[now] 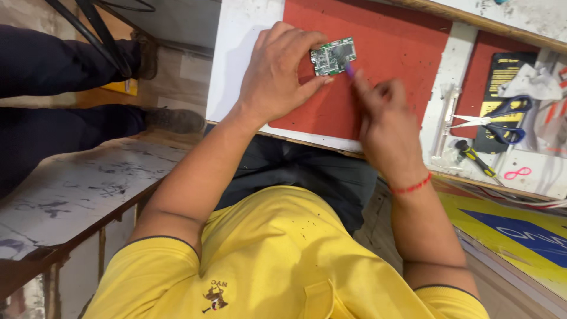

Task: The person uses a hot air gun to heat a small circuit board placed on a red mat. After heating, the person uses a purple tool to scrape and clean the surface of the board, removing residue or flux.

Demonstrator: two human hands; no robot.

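Over the red rubber work mat [384,53], your left hand [277,74] pinches a small green rectangular circuit board [333,56] by its edges, thumb below and fingers above, holding it just above the mat's surface. Your right hand [384,121] is closed around a thin purple-tipped tool [349,71], whose tip meets the board's lower right edge; most of the tool is hidden inside your fist. A red thread bracelet [411,187] circles your right wrist. The mat lies on a white table [236,53]. Farther right, well apart from your hands, blue-handled scissors [499,121] rest on a black and yellow card [502,77], with a yellow and black screwdriver [475,159] just below them.
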